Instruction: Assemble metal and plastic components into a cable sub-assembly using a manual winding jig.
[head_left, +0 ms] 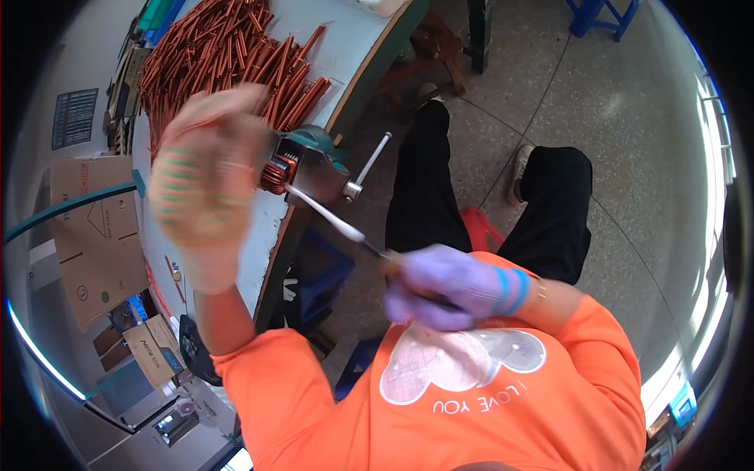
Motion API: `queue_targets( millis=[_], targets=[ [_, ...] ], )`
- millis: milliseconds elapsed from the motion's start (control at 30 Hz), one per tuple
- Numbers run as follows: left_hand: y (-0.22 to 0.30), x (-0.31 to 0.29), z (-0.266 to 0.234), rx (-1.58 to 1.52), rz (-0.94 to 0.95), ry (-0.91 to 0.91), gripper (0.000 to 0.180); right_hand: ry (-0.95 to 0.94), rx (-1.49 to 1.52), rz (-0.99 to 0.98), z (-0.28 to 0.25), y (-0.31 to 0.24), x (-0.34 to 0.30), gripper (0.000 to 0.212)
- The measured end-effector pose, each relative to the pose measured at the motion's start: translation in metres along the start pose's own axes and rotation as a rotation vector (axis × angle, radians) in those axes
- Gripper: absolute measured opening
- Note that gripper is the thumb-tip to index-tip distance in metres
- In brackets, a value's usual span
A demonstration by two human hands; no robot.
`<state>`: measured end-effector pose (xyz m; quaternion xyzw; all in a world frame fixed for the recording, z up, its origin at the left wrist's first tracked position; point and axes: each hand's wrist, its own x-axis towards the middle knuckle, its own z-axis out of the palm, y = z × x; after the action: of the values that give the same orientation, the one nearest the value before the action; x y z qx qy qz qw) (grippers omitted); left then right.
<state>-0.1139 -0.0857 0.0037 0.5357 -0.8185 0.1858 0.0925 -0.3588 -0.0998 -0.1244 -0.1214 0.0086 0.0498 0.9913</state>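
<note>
My right hand [444, 286], in a purple glove with blue cuff bands, is closed around the brownish handle of a long, thin tool [336, 222]. The tool's shaft is dark near the handle and pale toward the tip. That tip reaches a copper-coloured wound coil [275, 174] at the jaws of a green and grey bench vise [310, 173]. Over the table, just left of the coil, my left hand [206, 184] wears a cream glove with green stripes. Motion smears it, so its fingers and anything in them cannot be made out.
A large heap of copper-coloured rods [228, 55] covers the far part of the pale table [255, 263]. The vise's bar handle [373, 161] juts past the table edge. Cardboard boxes [98, 235] stand at left; a blue stool [603, 16] is far right.
</note>
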Motion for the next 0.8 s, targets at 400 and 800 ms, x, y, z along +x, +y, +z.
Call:
queue_targets(
  millis=[400, 800],
  targets=[
    [-0.004, -0.003, -0.005, -0.166, -0.127, 0.012, 0.049, 0.221, -0.055, 0.290, -0.013, -0.003, -0.064, 0.050],
    [-0.003, -0.002, -0.016, -0.415, -0.369, -0.084, 0.043, -0.013, 0.293, -0.224, -0.062, 0.031, -0.144, 0.040]
  ],
)
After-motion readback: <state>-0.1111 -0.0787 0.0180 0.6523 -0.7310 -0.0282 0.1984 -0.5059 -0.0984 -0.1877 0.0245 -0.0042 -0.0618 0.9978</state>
